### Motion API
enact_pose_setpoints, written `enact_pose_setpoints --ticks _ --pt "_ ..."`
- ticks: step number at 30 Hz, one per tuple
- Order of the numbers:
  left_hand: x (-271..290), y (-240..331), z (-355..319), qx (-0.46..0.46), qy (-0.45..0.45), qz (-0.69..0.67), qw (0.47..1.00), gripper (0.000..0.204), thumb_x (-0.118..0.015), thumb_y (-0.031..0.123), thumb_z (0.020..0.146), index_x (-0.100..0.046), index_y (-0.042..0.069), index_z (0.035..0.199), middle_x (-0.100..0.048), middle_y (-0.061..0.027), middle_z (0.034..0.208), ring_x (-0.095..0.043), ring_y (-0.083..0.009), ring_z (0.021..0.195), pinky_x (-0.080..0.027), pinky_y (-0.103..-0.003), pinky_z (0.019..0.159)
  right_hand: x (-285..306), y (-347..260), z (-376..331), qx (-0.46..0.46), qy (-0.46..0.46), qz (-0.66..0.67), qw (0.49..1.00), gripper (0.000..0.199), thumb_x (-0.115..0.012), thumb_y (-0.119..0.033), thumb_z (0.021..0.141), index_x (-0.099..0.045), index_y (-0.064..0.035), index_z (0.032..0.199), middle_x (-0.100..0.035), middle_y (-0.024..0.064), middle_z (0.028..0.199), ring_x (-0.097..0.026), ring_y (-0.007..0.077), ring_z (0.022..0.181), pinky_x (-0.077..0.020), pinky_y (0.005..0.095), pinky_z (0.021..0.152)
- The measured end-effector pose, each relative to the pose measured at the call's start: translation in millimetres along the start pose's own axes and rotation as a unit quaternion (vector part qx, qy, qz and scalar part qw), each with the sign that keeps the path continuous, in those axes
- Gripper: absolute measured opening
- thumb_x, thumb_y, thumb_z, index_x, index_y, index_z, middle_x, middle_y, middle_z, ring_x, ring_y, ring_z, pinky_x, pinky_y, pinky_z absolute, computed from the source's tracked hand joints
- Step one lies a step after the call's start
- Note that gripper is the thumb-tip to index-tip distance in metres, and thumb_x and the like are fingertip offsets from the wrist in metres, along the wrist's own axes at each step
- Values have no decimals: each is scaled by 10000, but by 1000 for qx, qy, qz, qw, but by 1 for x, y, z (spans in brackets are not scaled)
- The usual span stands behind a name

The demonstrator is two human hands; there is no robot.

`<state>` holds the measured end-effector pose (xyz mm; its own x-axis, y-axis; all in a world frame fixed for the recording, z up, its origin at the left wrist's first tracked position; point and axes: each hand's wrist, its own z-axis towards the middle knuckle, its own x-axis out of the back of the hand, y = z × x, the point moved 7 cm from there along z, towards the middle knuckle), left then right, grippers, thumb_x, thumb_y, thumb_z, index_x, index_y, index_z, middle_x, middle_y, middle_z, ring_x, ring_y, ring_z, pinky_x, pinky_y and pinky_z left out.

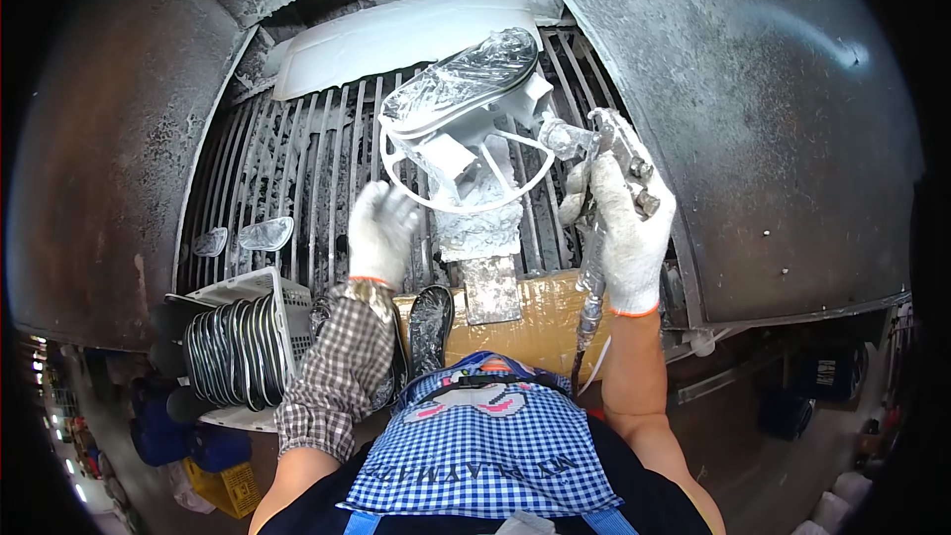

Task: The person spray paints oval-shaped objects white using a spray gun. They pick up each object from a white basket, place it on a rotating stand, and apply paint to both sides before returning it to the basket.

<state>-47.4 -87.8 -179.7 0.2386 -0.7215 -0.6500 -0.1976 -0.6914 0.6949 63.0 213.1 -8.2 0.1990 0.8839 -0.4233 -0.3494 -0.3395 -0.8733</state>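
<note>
My right hand, in a white glove, grips a paint-crusted spray gun whose nozzle points left at a foil-masked oval part. That part sits tilted on a white-coated stand with a ring and a thick crusted post. My left hand, also gloved, with a checked sleeve cover, touches the left rim of the ring with fingers spread. A hose hangs down from the gun along my right forearm.
A paint-caked metal grille forms the booth's back, with a white panel above. Two masked ovals lean on the grille at left. A white crate holds several dark oval parts. Another dark part lies on cardboard.
</note>
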Motion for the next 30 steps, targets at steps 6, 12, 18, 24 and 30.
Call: enact_pose_setpoints --ticks 6,12,18,24,30 --pt "-16 -41 -47 81 -64 -42 994 359 -626 405 1064 -693 64 1157 -701 -203 1268 -673 -352 1180 -545 -499 1046 0 -6 6 5 23 -30 999 462 -661 -113 1086 -557 35 1511 -702 32 907 -633 61 733 -535 226 640" --pt "-33 -36 -53 77 -121 -74 987 676 -597 441 1066 -496 -57 1511 -612 -268 1433 -617 -401 1321 -488 -532 1166 5 -11 8 12 27 -43 999 449 -654 -120 1090 -564 31 1503 -696 34 903 -630 73 711 -536 240 625" --pt "-28 -25 -51 81 -114 -86 986 660 -599 437 1059 -526 -76 1467 -593 -298 1450 -613 -433 1317 -490 -550 1156 11 -16 10 14 52 -54 997 450 -654 -121 1089 -561 32 1502 -696 42 899 -628 78 692 -531 240 618" --pt "-19 -17 -46 69 -118 -84 987 636 -612 441 1053 -542 -59 1441 -605 -288 1432 -631 -418 1290 -512 -546 1126 22 -20 11 26 58 -46 997 448 -651 -114 1089 -559 29 1503 -696 48 904 -633 80 695 -536 245 608" --pt "-14 -6 -39 56 -107 -80 989 635 -601 457 1060 -518 -41 1445 -604 -292 1441 -643 -408 1281 -528 -545 1103 29 -27 11 21 69 -52 996 453 -653 -113 1087 -556 28 1506 -701 51 908 -634 78 694 -543 245 607"
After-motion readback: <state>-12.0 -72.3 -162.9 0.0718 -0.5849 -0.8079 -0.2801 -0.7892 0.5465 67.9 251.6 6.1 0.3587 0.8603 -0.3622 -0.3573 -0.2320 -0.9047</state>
